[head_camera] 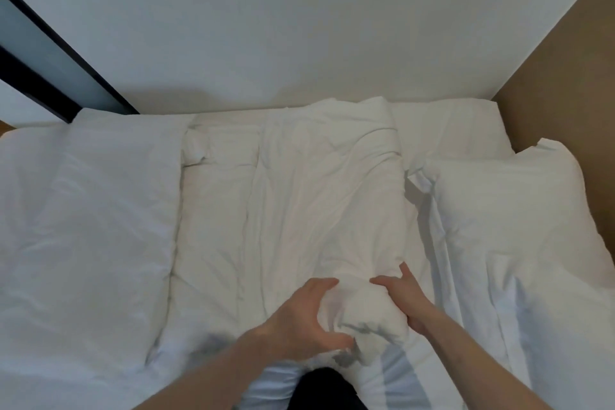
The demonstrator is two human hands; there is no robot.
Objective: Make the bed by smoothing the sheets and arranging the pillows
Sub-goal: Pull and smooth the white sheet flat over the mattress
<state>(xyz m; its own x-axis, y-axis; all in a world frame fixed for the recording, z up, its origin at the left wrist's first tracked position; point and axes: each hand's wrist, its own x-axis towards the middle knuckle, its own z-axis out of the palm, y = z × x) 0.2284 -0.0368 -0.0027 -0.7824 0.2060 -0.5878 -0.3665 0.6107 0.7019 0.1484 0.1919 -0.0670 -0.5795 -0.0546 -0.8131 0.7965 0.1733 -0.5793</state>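
Note:
A white duvet point(286, 196) lies crumpled across the middle of the bed, with its near right corner bunched into a roll. My left hand point(309, 319) grips that bunched corner from the left, thumb underneath. My right hand point(404, 296) holds the same bunch from the right side, fingers curled around it. A flatter white fold of the bedding point(86, 210) covers the left part of the bed. A white pillow point(509, 216) lies at the right, and a second pillow point(452, 126) sits behind it against the wall.
A white wall point(299, 27) runs along the far side of the bed. A brown headboard panel point(565, 76) stands at the right. A dark window frame point(60, 70) is at the far left. A dark piece of clothing point(319, 389) shows at the bottom edge.

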